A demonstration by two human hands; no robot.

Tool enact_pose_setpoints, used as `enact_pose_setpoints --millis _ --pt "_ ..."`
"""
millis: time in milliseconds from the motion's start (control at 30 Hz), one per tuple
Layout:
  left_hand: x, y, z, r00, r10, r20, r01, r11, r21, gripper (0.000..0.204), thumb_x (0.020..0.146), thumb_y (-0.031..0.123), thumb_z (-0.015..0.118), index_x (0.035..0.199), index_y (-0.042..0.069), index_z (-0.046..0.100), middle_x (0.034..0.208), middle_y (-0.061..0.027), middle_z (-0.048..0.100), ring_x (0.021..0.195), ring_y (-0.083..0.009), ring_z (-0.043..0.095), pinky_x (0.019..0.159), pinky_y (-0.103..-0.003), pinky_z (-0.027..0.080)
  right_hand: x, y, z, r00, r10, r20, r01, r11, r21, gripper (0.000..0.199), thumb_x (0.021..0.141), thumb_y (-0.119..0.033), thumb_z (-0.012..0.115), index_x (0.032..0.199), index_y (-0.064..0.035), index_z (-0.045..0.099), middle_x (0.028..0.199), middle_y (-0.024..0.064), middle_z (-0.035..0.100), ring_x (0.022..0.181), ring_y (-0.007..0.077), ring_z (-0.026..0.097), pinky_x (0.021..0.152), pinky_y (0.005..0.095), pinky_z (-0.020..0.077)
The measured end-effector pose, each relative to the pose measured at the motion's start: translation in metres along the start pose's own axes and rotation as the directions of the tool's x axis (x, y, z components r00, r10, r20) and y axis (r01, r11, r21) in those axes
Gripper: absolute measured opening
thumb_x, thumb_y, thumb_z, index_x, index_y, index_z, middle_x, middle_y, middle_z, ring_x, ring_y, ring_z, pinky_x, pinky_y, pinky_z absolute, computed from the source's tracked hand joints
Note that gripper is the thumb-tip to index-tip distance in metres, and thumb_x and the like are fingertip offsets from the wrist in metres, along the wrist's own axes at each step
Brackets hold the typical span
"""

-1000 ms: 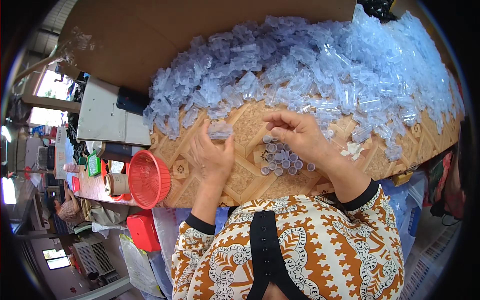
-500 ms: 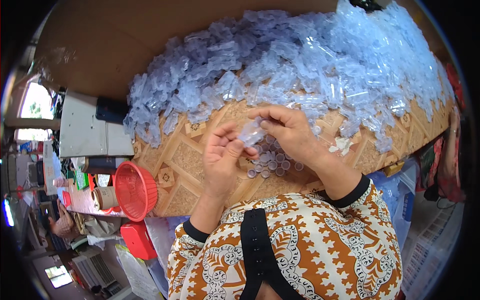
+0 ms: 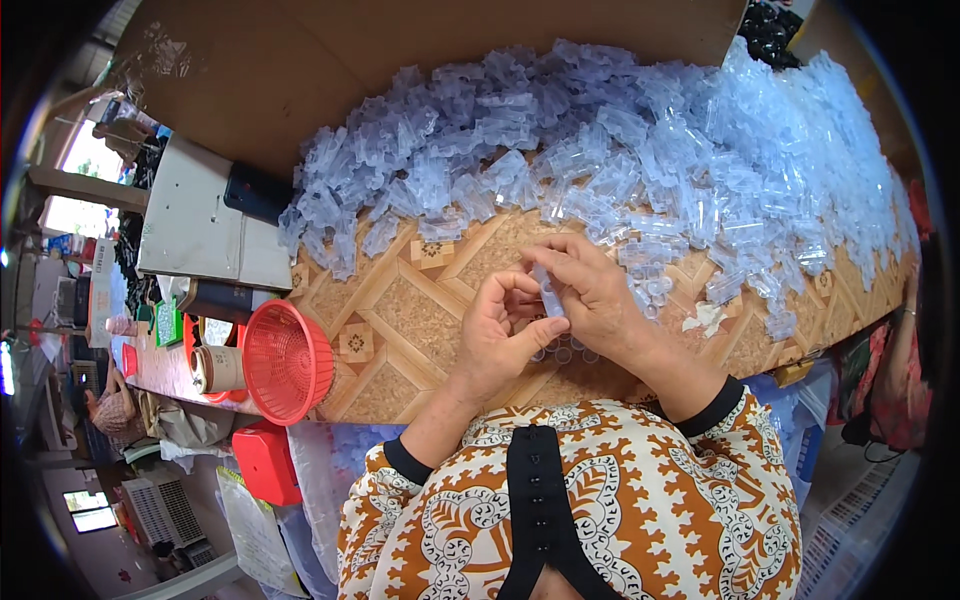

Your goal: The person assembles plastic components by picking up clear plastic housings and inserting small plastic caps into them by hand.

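A small clear plastic case-like piece (image 3: pixel 548 295) is held between my two hands over the table (image 3: pixel 400 345), tilted upright. My left hand (image 3: pixel 505 330) has its thumb and fingers closed on the lower end of it. From the other side my right hand (image 3: pixel 590 292) pinches the same piece. Its exact kind is hard to make out, since fingers cover part of it. Under my hands lie several small round clear caps (image 3: pixel 565 354), partly hidden. Just beyond them begins a large heap of clear plastic pieces (image 3: pixel 610 150).
To the left stand a red plastic basket (image 3: pixel 288 360), a paper-like cup (image 3: pixel 217 368) and a white board-like box (image 3: pixel 210 220) bearing a dark phone (image 3: pixel 258 192). Cardboard (image 3: pixel 400 50) rises behind the heap. Torn white paper (image 3: pixel 706 318) lies right. Another person's arm (image 3: pixel 897 350) shows far right.
My hands have drawn closer together around the clear piece, which has turned more upright. The round caps are now more covered. The whole view has shifted slightly.
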State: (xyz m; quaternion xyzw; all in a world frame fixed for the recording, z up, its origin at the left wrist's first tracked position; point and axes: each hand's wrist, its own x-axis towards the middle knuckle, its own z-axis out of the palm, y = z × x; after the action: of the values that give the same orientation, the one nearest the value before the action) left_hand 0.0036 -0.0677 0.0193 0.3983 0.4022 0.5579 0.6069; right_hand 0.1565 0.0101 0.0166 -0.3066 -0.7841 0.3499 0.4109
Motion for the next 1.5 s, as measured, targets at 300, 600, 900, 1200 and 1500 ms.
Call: enact_pose_setpoints --millis 300,600,900,1200,1500 --pt "0.04 0.01 -0.069 0.866 0.474 -0.159 -0.07 0.431 0.9 0.052 0.079 0.019 0.082 0.118 0.001 0.053 0.122 -0.0204 0.06 0.113 -0.0346 0.059 0.092 -0.04 0.05 -0.001 -0.008 -0.008 0.991 0.125 0.051 -0.13 0.984 0.125 0.037 0.09 0.007 0.06 0.125 -0.0039 0.067 0.114 0.0096 0.065 0.087 0.0128 0.059 0.074 0.0253 0.0494" --pt "0.027 -0.013 -0.043 0.97 0.187 -0.155 -0.108 0.904 0.414 0.059 0.08 0.015 0.082 0.127 -0.001 0.048 0.124 -0.0143 0.059 0.112 -0.0215 0.059 0.097 -0.034 0.048 0.007 -0.002 -0.014 0.971 0.231 -0.06 -0.214 0.953 0.213 0.028 0.091 0.001 0.063 0.118 -0.0013 0.069 0.095 0.0087 0.065 0.078 0.0139 0.059 0.07 0.0275 0.0486" --pt "0.036 -0.006 -0.053 0.952 0.112 -0.284 -0.119 0.993 -0.006 0.046 0.093 0.012 0.067 0.132 0.0 0.046 0.128 -0.0149 0.059 0.115 -0.0204 0.059 0.103 -0.035 0.047 0.006 0.012 0.0 0.999 -0.032 0.007 0.032 0.886 -0.462 0.042 0.077 -0.003 0.071 0.119 -0.0032 0.064 0.106 0.0159 0.068 0.09 0.0343 0.066 0.077 0.0413 0.0556" --pt "0.041 -0.004 -0.034 0.964 0.065 -0.258 -0.133 0.958 -0.255 0.052 0.093 0.012 0.066 0.138 0.001 0.042 0.133 -0.0212 0.056 0.119 -0.029 0.06 0.104 -0.045 0.05 0.015 0.004 0.006 0.998 0.043 -0.038 -0.055 0.882 -0.468 0.056 0.065 0.003 0.069 0.12 -0.0044 0.059 0.093 0.0142 0.066 0.091 0.0315 0.064 0.074 0.0427 0.0527" --pt "0.038 0.01 -0.012 0.963 0.227 -0.144 -0.251 0.951 -0.182 0.068 0.086 0.006 0.069 0.145 0.0 0.037 0.144 -0.0228 0.046 0.132 -0.0316 0.051 0.111 -0.048 0.045 0.02 0.003 -0.011 0.908 0.326 -0.264 -0.278 0.939 0.205 0.036 0.078 0.0 0.071 0.113 -0.0017 0.069 0.084 0.0051 0.06 0.07 0.0127 0.057 0.066 0.0267 0.05"
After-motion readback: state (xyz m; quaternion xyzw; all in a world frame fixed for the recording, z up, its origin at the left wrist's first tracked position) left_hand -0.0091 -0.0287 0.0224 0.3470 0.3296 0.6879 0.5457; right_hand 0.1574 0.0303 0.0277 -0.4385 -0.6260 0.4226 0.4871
